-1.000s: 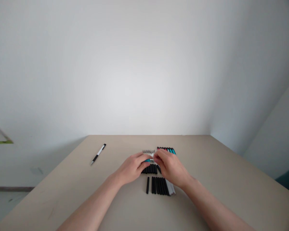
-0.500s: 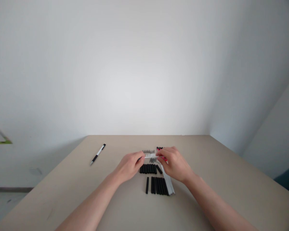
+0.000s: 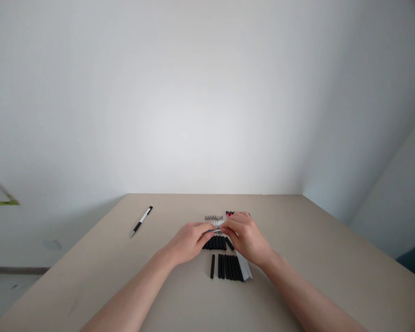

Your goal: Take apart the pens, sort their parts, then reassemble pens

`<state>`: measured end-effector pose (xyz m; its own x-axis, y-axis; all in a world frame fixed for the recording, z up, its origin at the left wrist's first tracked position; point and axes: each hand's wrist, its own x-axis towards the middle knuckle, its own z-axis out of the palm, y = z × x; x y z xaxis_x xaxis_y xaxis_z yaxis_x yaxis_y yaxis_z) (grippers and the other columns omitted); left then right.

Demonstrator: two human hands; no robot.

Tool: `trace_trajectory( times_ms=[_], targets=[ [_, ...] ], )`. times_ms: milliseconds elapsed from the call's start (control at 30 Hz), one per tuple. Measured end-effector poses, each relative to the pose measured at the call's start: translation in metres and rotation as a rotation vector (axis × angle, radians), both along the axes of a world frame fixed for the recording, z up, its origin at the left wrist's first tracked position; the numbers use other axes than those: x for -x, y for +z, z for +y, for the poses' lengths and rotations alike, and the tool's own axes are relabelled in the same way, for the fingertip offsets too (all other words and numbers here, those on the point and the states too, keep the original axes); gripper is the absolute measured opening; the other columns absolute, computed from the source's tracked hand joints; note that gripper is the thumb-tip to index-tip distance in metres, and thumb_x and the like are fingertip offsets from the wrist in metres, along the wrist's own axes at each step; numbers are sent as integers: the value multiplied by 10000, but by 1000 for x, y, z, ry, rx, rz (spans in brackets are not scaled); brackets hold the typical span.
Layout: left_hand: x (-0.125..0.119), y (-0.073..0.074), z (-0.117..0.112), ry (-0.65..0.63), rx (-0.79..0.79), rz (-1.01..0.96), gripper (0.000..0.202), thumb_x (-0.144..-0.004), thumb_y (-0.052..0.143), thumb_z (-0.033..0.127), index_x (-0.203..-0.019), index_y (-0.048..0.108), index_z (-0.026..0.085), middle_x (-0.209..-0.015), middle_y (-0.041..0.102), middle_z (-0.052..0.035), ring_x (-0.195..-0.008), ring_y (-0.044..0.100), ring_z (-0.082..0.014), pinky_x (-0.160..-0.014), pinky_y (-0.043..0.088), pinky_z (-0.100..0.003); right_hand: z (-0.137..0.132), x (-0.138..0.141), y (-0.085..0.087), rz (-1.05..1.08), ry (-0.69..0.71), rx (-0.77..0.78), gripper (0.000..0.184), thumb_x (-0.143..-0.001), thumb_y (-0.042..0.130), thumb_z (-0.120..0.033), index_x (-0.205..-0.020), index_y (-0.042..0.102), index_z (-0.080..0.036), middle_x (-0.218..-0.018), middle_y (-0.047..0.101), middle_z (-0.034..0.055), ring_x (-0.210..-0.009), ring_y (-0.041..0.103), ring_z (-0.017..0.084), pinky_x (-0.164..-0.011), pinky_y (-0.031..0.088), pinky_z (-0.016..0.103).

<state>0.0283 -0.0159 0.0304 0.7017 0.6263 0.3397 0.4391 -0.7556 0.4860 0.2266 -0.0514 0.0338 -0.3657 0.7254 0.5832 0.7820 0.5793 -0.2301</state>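
Between both hands, thin pen part

A bare, plain workroom.
Blank white walls enclosed a smooth beige table bearing sorted rows of black plastic pen barrels.

Bright, even, diffuse light, source not visible. Soft glow patch centre of the wall, corners falling off darker, slight vignette. No hard shadows; faint soft shade on the desk under the forearms. No glare. Wide-angle distortion: desk edges splay out, right wall lines bend. Centre sharp enough, small parts too tiny to resolve, edges soft.
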Motion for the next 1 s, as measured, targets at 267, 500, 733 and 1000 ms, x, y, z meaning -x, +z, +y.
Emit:
trace_trajectory(
  times_ms=[267,500,733,1000],
  targets=[
    [1,0,3,161,-58,45,282,-934,365,294,-807,598,197,-626,573,15,-544,491,-120,-537,321,-210,5,-11,-3,152,-77,82,158,-895,506,-202,-880,662,-188,-776,653,31,-742,559,159,-715,378,265],
    [4,3,5,259,-52,30,267,-927,356,289,-796,572,203,-605,553,17,-531,474,-119,-541,316,-208,17,-23,-14,-27,-279,274,113,-785,618,-192,-720,709,-206,-764,657,35,-815,575,193,-753,391,290],
    [2,3,4,254,-48,46,272,-920,370,282,-776,586,199,-601,563,14,-513,458,-118,-526,301,-214,19,-21,-17,-110,-269,299,120,-786,622,-191,-713,714,-215,-766,662,40,-809,578,191,-747,391,284],
    [4,-1,7,251,-86,96,281,-925,368,285,-765,585,204,-605,569,11,-514,464,-123,-522,285,-223,22,-19,-20,-95,-271,273,147,-806,570,-134,-702,663,-178,-773,630,49,-797,562,181,-728,380,269]
  ],
)
